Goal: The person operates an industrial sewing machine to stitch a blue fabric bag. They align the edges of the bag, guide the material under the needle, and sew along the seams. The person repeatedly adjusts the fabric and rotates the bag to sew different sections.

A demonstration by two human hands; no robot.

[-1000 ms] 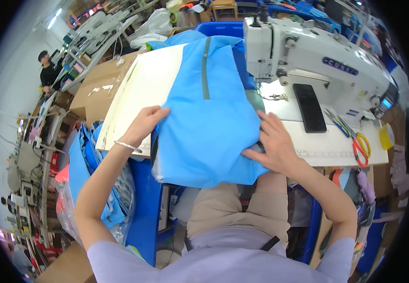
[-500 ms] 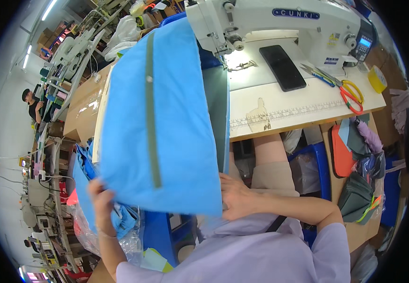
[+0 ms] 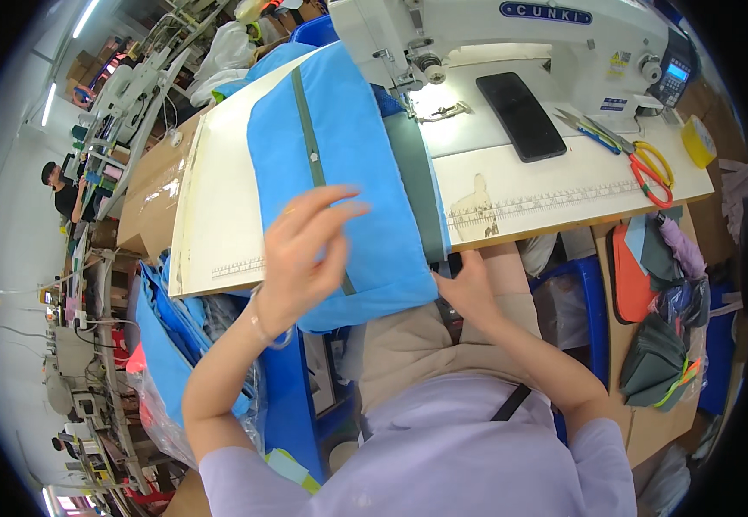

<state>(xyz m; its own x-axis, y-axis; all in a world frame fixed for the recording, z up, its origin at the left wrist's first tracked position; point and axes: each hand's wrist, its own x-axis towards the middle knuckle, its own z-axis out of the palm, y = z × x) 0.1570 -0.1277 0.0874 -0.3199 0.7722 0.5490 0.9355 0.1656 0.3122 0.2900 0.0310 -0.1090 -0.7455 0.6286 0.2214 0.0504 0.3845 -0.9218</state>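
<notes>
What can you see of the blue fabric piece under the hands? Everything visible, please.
The blue fabric piece is bright blue, smooth woven-looking cloth with a grey-green strip running lengthwise and a small round snap on that strip. It lies flat on the pale sewing table, its near edge hanging over the table's front above the person's lap. The left hand is over its lower part, fingers spread; the right hand touches its lower right corner. A darker grey-green panel lies along its right edge.
</notes>
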